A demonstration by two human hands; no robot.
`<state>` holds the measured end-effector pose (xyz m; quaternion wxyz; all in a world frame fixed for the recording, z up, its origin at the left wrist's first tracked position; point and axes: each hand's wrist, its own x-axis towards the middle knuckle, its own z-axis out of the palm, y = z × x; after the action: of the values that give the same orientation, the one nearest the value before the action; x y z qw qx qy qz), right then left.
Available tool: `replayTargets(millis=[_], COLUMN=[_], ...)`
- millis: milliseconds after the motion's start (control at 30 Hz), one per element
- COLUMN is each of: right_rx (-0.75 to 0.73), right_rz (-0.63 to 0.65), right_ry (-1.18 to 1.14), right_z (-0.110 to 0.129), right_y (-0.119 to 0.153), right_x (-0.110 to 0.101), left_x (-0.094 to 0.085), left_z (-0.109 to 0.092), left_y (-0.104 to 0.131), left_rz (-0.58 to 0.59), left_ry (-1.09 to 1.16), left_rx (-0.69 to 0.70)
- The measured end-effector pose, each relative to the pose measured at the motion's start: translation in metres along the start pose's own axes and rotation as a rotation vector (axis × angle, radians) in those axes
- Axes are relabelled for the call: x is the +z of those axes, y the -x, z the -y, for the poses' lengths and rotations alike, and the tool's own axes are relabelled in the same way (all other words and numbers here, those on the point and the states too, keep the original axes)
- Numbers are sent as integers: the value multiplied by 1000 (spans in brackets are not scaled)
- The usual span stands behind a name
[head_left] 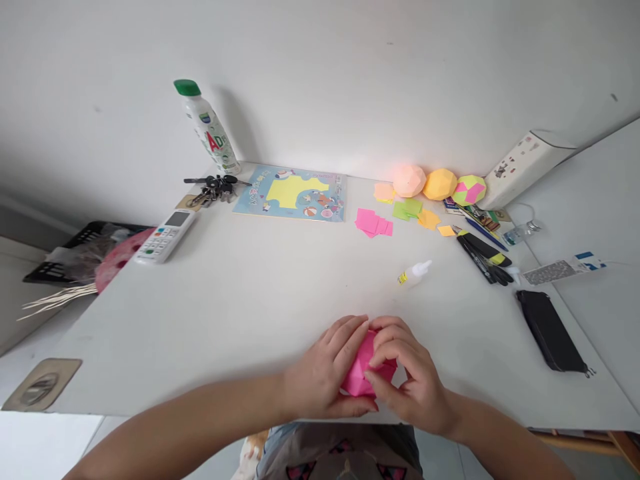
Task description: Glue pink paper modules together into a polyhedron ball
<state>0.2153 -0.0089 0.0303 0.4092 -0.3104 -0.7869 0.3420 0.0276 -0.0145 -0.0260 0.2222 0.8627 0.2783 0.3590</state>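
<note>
A faceted pink paper ball (358,379) is between my hands, low over the front edge of the white table. My left hand (327,370) wraps its left side, fingers closed along the top and thumb underneath. On the right side, my right hand (413,377) has its fingers curled over the ball, thumb and forefinger brought together at its surface. Fingers cover part of the ball, so its right side is partly hidden. Beyond my right hand a small white glue bottle (415,273) lies on its side. Further back are loose pink paper pieces (371,223).
Finished paper balls in peach (409,181), orange (440,184) and yellow-pink (470,191) sit by the wall. Green paper pieces (407,209), scissors (500,275), a black pouch (553,330), a remote (166,236), keys (216,189), a bottle (210,130) and a blue sheet (255,200) surround the work area.
</note>
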Motion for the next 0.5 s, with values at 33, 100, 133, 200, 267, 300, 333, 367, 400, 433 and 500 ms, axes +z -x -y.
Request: replayTargets(millis=[33,100,133,200,267,300,333,367,400,433,500], right_rx=[-1,-1,1,4,6,6,5,5,4,4,-1], right_rz=[9,22,26,28,29,30,29,28,29,27,25], right_ry=[3,5,5,5,11,15,18,21,24,26,31], right_z=[0,0,0,0,-1,-1,-1,-1,-1,0,0], right_y=[0,0,0,0,0,0,0,-1,-1,-1,-2], right_x=[0,0,1,1,1,1,1,1,1,1,2], left_x=[0,1,1,1,1,1,1,1,2,2,3], left_z=[0,1,1,2,2,2,2,2,2,1,1], left_y=[0,1,1,1,1,1,1,1,1,1,1], left_rz=[-1,2,7,13,14,12,9,7,6,6,10], left_ry=[6,6,3,-9,-21,-26,-29,-31,-32,-31,-27], left_rx=[5,9,9,11,13,14,14,14,13,12,9])
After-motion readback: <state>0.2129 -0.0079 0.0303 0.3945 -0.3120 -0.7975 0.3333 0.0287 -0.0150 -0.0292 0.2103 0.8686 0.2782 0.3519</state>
